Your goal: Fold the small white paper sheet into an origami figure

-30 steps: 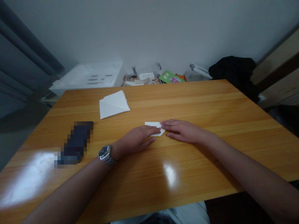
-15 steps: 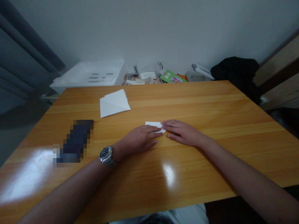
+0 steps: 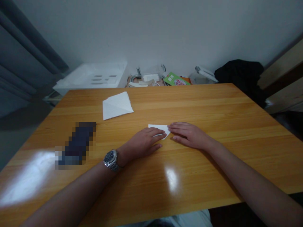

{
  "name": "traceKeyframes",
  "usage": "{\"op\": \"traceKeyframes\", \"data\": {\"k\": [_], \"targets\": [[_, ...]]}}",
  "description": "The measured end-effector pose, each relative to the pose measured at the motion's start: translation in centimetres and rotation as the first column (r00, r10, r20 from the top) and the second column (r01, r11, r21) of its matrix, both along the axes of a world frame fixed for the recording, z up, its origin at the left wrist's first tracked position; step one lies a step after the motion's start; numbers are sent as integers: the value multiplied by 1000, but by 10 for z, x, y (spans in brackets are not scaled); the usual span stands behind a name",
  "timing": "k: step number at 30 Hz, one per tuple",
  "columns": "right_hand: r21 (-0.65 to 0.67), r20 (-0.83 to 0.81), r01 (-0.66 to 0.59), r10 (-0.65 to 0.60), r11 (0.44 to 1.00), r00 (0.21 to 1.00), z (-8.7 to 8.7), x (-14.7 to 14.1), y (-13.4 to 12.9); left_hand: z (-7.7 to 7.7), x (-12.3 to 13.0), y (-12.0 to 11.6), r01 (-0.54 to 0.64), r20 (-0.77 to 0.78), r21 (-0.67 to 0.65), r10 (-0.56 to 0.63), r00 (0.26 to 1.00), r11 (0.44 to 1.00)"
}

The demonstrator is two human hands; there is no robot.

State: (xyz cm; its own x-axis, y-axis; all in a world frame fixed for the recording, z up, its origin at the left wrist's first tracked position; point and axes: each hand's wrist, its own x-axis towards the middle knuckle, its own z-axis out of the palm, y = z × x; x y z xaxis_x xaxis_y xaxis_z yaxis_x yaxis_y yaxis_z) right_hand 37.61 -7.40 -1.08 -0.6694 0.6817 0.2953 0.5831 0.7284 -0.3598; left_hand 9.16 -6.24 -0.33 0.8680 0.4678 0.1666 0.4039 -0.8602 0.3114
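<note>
Paper, small, white and folded-looking, lies flat on the table in front of you, about mid-table between your two hands. Your left hand comes in from its own side, palm down, fingers stretched over the paper's near part and hiding some of it; a strip of white shows in the gap between two fingers. Thumb apart, off the paper, on the near side. No clamp there: the hand lies spread on top. Your right hand reaches from the other side, fingers close together, tips at the paper's right end, thumb held away from them and nearer you. No pinch seen; how hard either hand presses, cannot tell. Hands near each other, not touching. Watch with metal band on your left wrist. Sheets, white, stacked unevenly, lie beyond your left hand, well apart from it. Dark thing on the table's left, pixelated, identity hidden. Past the far edge: white tray at left, green book among clutter, black heap at right
</note>
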Motion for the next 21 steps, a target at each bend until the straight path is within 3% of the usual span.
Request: {"op": "traceKeyframes", "data": {"k": [10, 14, 21], "targets": [[-29, -3, -1, 1, 1000, 1000, 3, 2, 1, -1, 1, -2, -36, -34, 19, 37, 999, 999], [12, -22, 70, -69, 998, 997, 7, 9, 2, 4, 1, -5, -69, -58, 33, 71, 996, 997], [-33, 110, 106, -102, 994, 989, 13, 11, -2, 4, 1, -9, -101, -80, 83, 108, 991, 991]]}}
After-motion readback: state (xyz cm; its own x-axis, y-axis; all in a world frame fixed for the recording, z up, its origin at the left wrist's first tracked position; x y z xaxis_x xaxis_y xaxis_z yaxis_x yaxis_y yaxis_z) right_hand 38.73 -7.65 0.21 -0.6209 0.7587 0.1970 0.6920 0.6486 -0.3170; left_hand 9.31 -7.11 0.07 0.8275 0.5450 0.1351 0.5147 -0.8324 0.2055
